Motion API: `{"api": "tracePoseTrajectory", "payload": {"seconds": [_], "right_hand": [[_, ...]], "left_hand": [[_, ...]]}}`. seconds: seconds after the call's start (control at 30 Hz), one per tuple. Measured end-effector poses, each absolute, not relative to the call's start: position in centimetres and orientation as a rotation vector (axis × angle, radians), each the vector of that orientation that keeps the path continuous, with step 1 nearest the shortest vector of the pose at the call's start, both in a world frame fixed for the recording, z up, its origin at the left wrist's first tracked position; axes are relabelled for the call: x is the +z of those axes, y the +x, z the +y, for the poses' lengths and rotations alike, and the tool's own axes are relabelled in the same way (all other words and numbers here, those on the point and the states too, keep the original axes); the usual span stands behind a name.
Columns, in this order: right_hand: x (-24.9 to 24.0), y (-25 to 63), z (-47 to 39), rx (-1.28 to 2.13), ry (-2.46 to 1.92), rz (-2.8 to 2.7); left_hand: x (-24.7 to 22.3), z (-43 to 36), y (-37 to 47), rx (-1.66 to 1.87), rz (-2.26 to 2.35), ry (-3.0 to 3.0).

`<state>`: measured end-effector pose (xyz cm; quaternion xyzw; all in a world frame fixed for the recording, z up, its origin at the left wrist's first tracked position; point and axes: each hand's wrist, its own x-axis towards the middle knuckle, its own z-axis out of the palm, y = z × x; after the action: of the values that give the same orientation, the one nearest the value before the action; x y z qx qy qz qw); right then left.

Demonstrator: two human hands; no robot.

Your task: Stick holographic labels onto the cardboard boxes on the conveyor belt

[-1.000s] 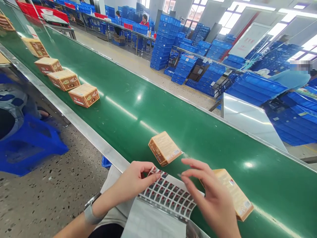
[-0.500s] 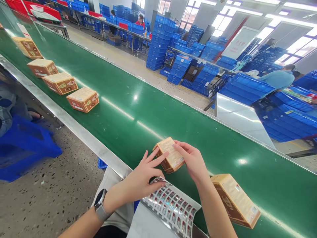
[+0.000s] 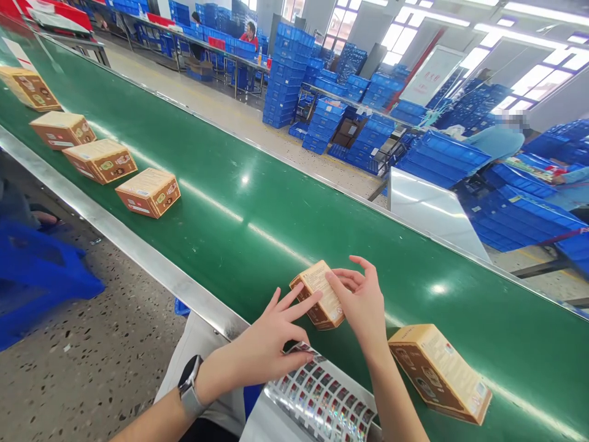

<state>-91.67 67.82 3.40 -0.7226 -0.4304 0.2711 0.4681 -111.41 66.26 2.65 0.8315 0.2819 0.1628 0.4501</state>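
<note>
A small brown and cream box (image 3: pixel 324 294) lies tilted on the green conveyor belt (image 3: pixel 221 245) in front of me. My left hand (image 3: pixel 276 334) has its index and middle fingers spread on the box's left side, while its thumb and lower fingers pinch the edge of a sheet of shiny stickers (image 3: pixel 322 393). At the box's right side my right hand (image 3: pixel 363 301) touches the top with its thumb, the other fingers curved and apart. Another box (image 3: pixel 439 371), with a small label on its cream face, rests to the right of my right forearm.
Several similar boxes, the closest one (image 3: pixel 150 193) at left, stand upstream on the belt. A metal rail (image 3: pixel 138 252) edges the belt. Beyond are a steel table (image 3: pixel 427 209), stacked blue crates (image 3: pixel 288 77) and people seated. A blue stool (image 3: pixel 46 276) is at lower left.
My right hand's fingers have lifted and opened away from the box's top. The box between my hands has shifted slightly right and down in view. The view has turned a little.
</note>
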Motion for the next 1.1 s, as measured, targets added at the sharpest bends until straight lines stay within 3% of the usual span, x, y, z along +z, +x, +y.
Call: {"api": "tracePoseTrajectory", "payload": {"seconds": [0.3, 0.5, 0.83, 1.1], "right_hand": [[6.0, -90.5, 65.1, 0.354, -1.832, -1.292], [6.4, -92.9, 59.7, 0.33, -1.387, -1.984], [5.3, -94.1, 58.8, -0.093, -1.272, -2.01], [6.3, -94.2, 59.0, -0.192, -1.201, -2.022]], "left_hand": [[3.0, 65.4, -112.2, 0.518, 0.744, 1.609], [3.7, 64.7, -112.8, 0.501, 0.814, 1.394], [3.9, 64.6, -112.9, 0.588, 0.809, 1.343], [4.1, 64.3, -112.9, 0.547, 0.809, 1.398]]}}
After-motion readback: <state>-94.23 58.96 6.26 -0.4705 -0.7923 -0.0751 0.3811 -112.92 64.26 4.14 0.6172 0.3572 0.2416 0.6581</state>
